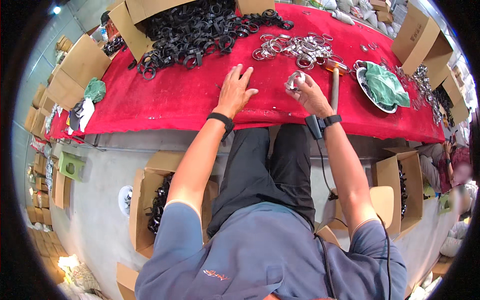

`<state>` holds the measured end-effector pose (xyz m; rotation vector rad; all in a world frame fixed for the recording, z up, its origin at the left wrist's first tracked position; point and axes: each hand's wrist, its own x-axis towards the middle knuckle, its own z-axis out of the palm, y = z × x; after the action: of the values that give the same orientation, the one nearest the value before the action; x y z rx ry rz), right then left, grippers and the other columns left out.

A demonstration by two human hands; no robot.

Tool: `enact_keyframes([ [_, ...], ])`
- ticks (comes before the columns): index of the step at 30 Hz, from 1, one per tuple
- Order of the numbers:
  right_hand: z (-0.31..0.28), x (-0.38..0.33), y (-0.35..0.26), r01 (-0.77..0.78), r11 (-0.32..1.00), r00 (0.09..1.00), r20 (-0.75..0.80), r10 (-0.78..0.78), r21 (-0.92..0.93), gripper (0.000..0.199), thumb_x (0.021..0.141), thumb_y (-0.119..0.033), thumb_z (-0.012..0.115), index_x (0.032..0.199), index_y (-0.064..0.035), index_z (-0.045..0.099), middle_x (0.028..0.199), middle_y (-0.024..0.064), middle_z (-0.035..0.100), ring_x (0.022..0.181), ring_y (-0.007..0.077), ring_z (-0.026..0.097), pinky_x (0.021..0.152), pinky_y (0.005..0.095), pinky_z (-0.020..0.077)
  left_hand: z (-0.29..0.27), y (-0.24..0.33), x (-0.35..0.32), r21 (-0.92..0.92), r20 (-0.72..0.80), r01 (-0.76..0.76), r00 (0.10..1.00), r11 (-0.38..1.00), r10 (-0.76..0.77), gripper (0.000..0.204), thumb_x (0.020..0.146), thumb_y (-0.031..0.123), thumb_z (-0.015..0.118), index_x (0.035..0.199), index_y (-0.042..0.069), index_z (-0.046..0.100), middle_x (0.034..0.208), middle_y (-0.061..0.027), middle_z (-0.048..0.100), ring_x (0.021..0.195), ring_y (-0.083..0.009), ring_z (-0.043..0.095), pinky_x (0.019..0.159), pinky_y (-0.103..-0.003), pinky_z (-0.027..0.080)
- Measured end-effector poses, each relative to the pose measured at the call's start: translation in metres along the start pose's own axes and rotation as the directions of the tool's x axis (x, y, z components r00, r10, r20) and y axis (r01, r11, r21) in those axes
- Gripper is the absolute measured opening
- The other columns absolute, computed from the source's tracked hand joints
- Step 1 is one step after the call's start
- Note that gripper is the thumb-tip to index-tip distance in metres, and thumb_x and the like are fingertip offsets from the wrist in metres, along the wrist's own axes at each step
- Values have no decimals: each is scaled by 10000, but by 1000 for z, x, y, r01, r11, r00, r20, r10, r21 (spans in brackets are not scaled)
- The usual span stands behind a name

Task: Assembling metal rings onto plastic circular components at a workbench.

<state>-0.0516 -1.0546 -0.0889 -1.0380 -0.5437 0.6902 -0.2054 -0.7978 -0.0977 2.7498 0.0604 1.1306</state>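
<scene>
Silver ring [295, 80] pinched in right hand [311, 95], above the red table's [165, 100] near edge.
Left hand [235, 92] flat, fingers released; black-ring pile [200, 30] lies straight beyond it.

The shiny silver ring [295, 80] is a round metal band; it is held up just above the red cloth [175, 100], pinched in the fingers of the right hand [311, 95]; it is tilted, so its open hole partly shows; the left hand [235, 92] lies flat on the cloth beside it, fingers spread, holding nothing.
</scene>
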Motion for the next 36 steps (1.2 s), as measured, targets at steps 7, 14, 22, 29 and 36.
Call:
enact_keyframes([
  [7,30,-30,9,-44,966,978,207,-10,255,418,1093,-378,652,1395,-103,564,1330,90,676,1239,211,666,1064,399,581,-45,102,6,-631,60,-8,996,776,59,403,869,213,862,1225,47,770,1227,-152,741,1134,-318,706,1011,-408,554],
  [14,47,-63,3,-112,993,980,171,103,44,602,1048,-264,738,1542,-49,470,1319,88,633,1151,196,677,968,385,595,-45,88,-7,-569,210,-34,960,822,185,166,924,148,765,1038,28,755,953,-153,734,889,-312,658,824,-438,517],
  [22,-12,-60,-4,-183,981,982,49,181,56,593,1051,-264,729,1560,-117,464,1327,104,639,1122,233,714,980,402,604,-55,54,14,-841,503,489,864,232,3,187,1088,182,677,1033,9,722,934,-6,721,842,-88,660,791,-279,563],
  [29,-30,-60,-5,-60,965,997,-26,69,255,659,1056,-420,682,1579,-103,436,1475,249,587,1370,399,615,1046,420,595,19,20,96,-514,255,53,963,856,93,351,962,275,772,1143,-21,718,998,-175,770,906,-334,744,820,-442,568],
  [36,-22,-58,-6,-64,872,997,-7,77,485,737,998,-371,722,1613,-93,425,1531,308,528,1434,476,541,1108,499,557,12,-17,79,151,667,154,713,976,-216,833,855,386,856,1499,-29,530,1437,-281,612,1348,-433,580,1119,-506,491],
])
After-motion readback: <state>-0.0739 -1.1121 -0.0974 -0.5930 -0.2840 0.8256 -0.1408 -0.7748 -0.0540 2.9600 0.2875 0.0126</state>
